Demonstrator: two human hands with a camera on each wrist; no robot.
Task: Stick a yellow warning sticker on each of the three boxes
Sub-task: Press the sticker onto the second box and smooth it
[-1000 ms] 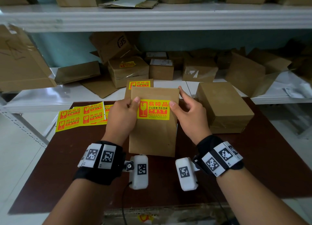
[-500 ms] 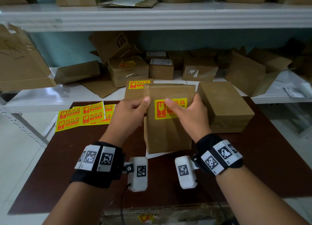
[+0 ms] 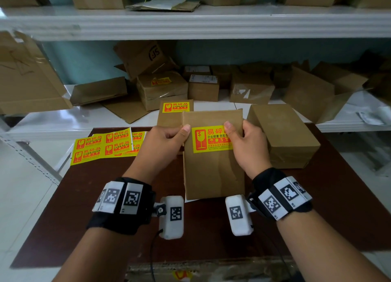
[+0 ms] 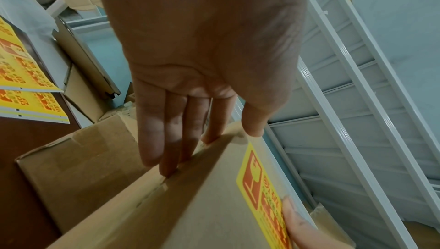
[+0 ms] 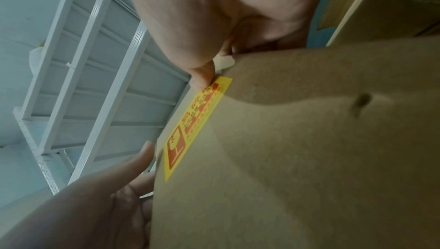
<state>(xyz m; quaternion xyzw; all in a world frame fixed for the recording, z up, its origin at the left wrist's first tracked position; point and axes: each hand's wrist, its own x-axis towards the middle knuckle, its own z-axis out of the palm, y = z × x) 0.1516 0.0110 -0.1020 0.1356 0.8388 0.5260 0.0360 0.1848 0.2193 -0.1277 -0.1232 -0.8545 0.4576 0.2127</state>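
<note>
While the brown table carries an unlabelled box at right and a labelled box behind, both hands hold the middle box tilted up off it. The left hand grips its left edge, fingers behind and thumb in front; the right hand clasps the right edge, thumb pressing the yellow warning sticker. Spare sticker sheets lie at left.

Parcel storeroom: white metal shelving piled with cardboard boxes, flattened cartons.
</note>
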